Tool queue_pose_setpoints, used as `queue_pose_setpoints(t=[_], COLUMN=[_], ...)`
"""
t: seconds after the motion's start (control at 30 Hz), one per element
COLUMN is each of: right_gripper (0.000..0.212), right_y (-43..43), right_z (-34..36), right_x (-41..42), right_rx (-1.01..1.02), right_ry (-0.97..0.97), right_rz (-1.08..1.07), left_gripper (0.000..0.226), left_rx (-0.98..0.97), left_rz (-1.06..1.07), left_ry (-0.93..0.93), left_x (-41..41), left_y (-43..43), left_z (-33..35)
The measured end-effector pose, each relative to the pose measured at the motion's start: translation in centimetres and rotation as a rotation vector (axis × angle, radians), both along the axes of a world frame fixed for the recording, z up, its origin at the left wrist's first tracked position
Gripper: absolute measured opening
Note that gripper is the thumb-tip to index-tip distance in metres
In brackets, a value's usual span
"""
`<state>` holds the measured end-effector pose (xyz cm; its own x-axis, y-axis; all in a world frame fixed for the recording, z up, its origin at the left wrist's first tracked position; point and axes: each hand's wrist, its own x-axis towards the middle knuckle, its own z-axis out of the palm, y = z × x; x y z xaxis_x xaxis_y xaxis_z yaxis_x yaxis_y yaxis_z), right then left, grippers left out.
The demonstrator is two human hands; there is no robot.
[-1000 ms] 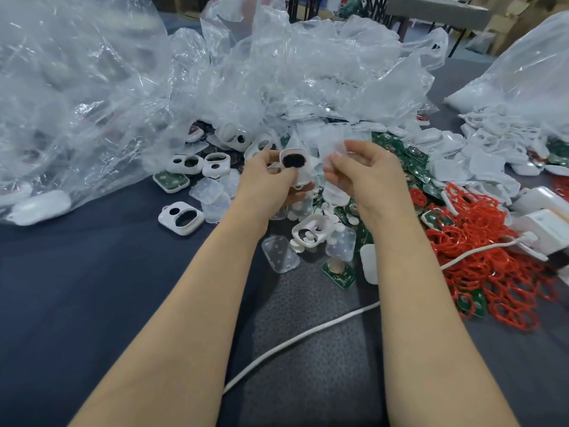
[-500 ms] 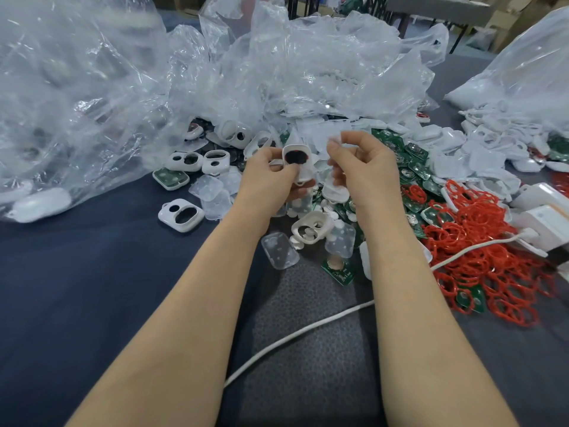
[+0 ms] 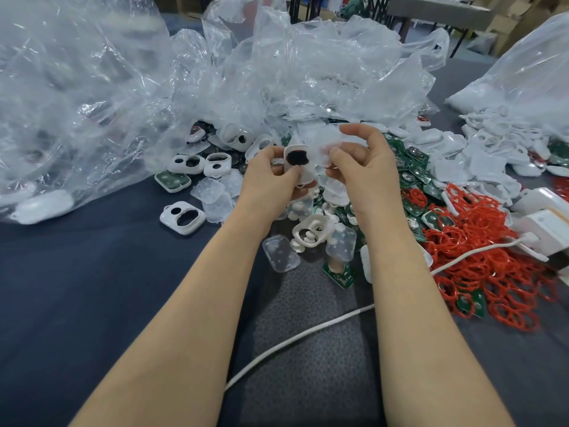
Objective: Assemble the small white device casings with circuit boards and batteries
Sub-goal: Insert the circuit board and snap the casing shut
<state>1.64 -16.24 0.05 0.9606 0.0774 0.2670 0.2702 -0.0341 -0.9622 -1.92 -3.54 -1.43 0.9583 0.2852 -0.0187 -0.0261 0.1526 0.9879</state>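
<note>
1. A casing [image 3: 297,157] (dark opening up) is pinched by the left hand [image 3: 269,180], above the parts pile [image 3: 311,231].
2. A clear cover [image 3: 323,146] is pinched by the right hand [image 3: 366,171], at the casing's 2 o'clock.

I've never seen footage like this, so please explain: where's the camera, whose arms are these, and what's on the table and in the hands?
No machine here: a person works bare-handed, and the one camera sits on their head, looking forward and down. The left hand grips a small white casing with a dark opening. The right hand pinches a translucent plastic piece beside it. On the dark table lie more white casings, green circuit boards, red rings, crumpled clear bags and a white cable.
</note>
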Motion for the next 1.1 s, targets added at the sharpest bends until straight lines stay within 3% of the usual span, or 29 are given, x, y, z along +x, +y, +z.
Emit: queue_pose_setpoints(t=[0.13,0.23,0.5,0.7,0.93,1.1], right_gripper=[0.019,0.013,0.023,0.037,0.01,0.026], right_y=[0.08,0.15,0.34,0.53,0.08,0.0], right_z=[0.04,0.15,0.24,0.24,-0.03,0.08], right_x=[-0.02,0.01,-0.22,-0.4,-0.02,-0.01], right_rx=[-0.031,-0.096,-0.192,-0.06,0.078,0.172], right_ry=[-0.015,-0.051,-0.067,-0.012,0.126,0.172], right_rz=[-0.011,-0.038,-0.048,0.024,-0.069,-0.088], left_gripper=[0.008,0.018,0.031,0.035,0.032,0.02], left_rx=[-0.033,-0.092,-0.168,-0.162,-0.155,-0.15], left_rz=[0.011,0.019,0.026,0.042,0.069,0.051], left_ry=[0.038,0.067,0.074,0.078,0.101,0.103], left_x=[0.16,0.29,0.27,0.33,0.45,0.28], left_y=[-0.13,-0.31,-0.16,-0.12,-0.08,-0.13], left_z=[0.14,0.26,0.49,0.49,0.43,0.56])
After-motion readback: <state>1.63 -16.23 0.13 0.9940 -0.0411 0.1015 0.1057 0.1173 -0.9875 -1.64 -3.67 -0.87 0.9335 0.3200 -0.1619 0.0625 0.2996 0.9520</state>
